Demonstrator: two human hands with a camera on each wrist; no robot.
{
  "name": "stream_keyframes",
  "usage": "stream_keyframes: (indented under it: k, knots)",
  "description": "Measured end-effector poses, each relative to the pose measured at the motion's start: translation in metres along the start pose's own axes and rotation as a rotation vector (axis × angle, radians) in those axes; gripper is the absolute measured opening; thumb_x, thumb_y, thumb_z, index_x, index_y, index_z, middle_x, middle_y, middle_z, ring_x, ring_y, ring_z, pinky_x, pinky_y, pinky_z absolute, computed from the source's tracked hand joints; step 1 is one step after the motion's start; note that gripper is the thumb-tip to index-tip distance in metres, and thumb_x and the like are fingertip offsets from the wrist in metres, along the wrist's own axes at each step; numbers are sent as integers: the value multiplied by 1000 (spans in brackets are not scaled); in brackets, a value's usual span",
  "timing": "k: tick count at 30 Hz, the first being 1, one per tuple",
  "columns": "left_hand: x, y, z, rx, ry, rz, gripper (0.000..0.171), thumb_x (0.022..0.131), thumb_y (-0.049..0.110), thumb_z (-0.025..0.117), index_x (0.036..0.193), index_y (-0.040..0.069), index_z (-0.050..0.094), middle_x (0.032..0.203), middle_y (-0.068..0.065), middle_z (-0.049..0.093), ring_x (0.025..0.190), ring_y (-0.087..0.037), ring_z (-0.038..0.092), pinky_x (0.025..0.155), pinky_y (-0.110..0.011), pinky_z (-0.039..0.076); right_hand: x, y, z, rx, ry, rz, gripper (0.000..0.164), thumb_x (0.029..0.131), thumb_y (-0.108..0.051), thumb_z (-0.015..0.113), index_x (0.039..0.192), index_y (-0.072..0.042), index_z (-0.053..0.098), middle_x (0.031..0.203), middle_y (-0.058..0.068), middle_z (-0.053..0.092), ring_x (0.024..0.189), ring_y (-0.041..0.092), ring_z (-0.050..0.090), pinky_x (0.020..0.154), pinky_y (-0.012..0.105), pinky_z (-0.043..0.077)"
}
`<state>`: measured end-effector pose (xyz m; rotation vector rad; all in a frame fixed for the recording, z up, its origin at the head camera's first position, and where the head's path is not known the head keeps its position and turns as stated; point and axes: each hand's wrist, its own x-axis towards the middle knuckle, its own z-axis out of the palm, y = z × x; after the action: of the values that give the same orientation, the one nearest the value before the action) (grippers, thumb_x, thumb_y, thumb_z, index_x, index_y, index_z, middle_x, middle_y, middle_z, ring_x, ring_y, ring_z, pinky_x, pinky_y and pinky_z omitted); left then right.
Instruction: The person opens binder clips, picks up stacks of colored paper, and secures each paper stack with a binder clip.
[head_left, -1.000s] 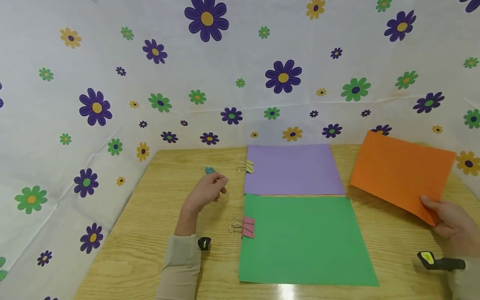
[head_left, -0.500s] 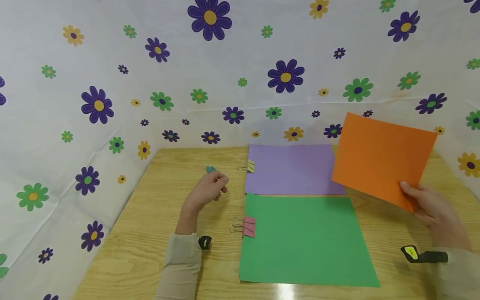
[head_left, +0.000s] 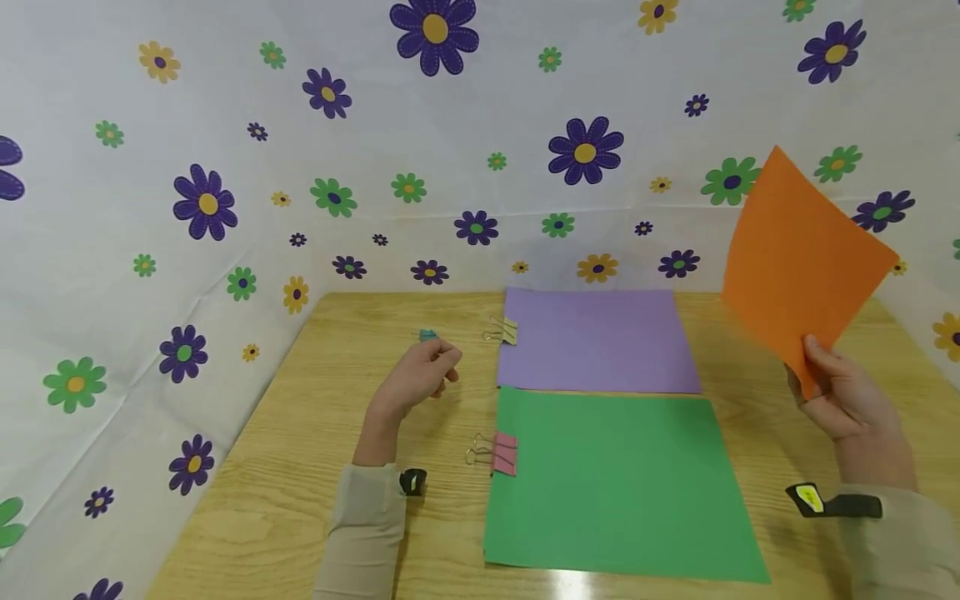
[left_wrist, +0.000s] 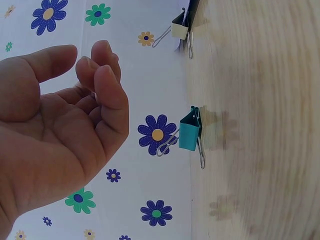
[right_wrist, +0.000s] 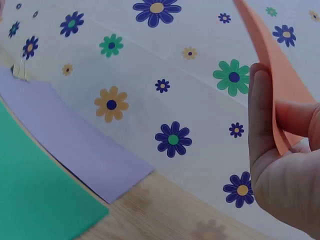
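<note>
My right hand (head_left: 851,400) pinches an orange sheet of paper (head_left: 806,258) by its lower corner, thumb on one face and fingers behind. The sheet stands raised above the table's right side, bowed a little. My left hand (head_left: 420,375) holds nothing; its fingers are loosely curled over the table in the head view. Just beyond it lies a teal binder clip (left_wrist: 189,132), partly hidden by the hand in the head view. Purple paper (head_left: 600,342) bears a pale yellow binder clip (head_left: 509,332) on its left edge. Green paper (head_left: 622,483) in front has a pink binder clip (head_left: 505,454) likewise.
The wooden table (head_left: 285,467) carries the papers side by side, purple at the back and green nearer. A white cloth with printed flowers (head_left: 450,125) hangs behind and along the left side of the table.
My right hand has lifted the orange paper and turned it more upright, shifting first left, then slightly back right. My left hand stays in place. The head view has shifted slightly.
</note>
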<state>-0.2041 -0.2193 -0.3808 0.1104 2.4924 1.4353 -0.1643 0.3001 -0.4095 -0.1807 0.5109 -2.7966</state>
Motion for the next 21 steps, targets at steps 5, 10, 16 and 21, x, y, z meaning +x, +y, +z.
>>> stream_keyframes:
  k: [5, 10, 16, 21]
  knots:
    - [1, 3, 2, 11, 0, -5, 34, 107, 24, 45, 122, -4, 57, 94, -12, 59, 63, -16, 44, 67, -35, 45, 4, 14, 4, 322, -146, -45, 44, 109, -15, 26, 112, 12, 62, 101, 27, 63, 85, 40, 64, 75, 45, 58]
    - [1, 4, 4, 13, 5, -9, 34, 107, 25, 46, 121, -4, 57, 93, -12, 59, 64, -16, 45, 66, -34, 45, 17, 29, 11, 333, -234, -4, 48, 109, -16, 24, 114, 13, 62, 102, 30, 62, 84, 39, 62, 76, 44, 57]
    - [-2, 6, 7, -20, -8, -9, 33, 107, 23, 45, 123, -4, 57, 94, -13, 59, 66, -16, 45, 66, -30, 45, 19, 32, 14, -11, -53, 158, 36, 108, -7, 29, 116, 3, 63, 104, 18, 63, 83, 26, 67, 73, 28, 58]
    - [-4, 9, 9, -22, -8, 0, 30, 107, 21, 45, 121, -2, 58, 95, -13, 59, 66, -17, 45, 66, -30, 45, 20, 31, 18, -165, 36, 161, 32, 107, -3, 32, 116, 1, 63, 106, 14, 63, 90, 22, 69, 76, 26, 58]
